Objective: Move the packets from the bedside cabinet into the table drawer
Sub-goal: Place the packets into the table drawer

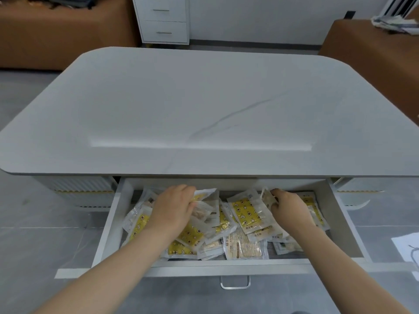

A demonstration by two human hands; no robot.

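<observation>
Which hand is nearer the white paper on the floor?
Right. The right hand grips a packet in the drawer's right half, toward the paper; the left hand grips another packet in its left half.

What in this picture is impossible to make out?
Head view only.
Back of the drawer: hidden under the tabletop.
Some packets: covered by the left hand and right hand.
Print on packets: too small, blurred.
Floor paper: cut off by the right edge.
</observation>
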